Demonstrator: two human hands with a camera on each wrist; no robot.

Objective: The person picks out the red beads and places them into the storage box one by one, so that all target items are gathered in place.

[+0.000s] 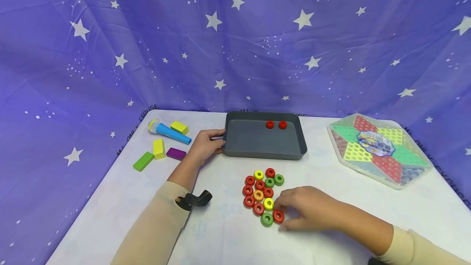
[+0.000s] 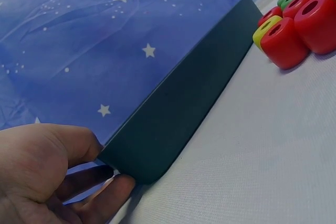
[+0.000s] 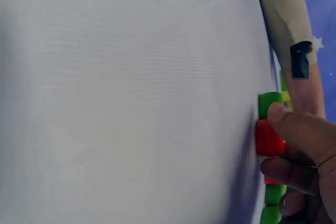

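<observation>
A dark grey tray (image 1: 257, 155) stands at the back of the table, with two red beads (image 1: 276, 124) inside near its far wall. My left hand (image 1: 206, 144) grips the tray's left side; the left wrist view shows its fingers at the tray's corner (image 2: 147, 156). In front of the tray lies a cluster of ring-shaped beads in red, green, yellow and orange (image 1: 259, 195). At the cluster's near right edge, my right hand (image 1: 310, 209) has thumb and fingers around a red bead (image 1: 278, 216). That red bead (image 3: 269, 137) sits beside a green bead (image 3: 269, 104).
On the left lie a blue toy microphone (image 1: 171, 132), yellow blocks (image 1: 159, 149), a green block (image 1: 143, 161) and a purple block (image 1: 176, 153). A hexagonal game board (image 1: 379, 148) with coloured triangles rests at the right. Behind the table hangs a purple star-patterned cloth (image 1: 257, 52).
</observation>
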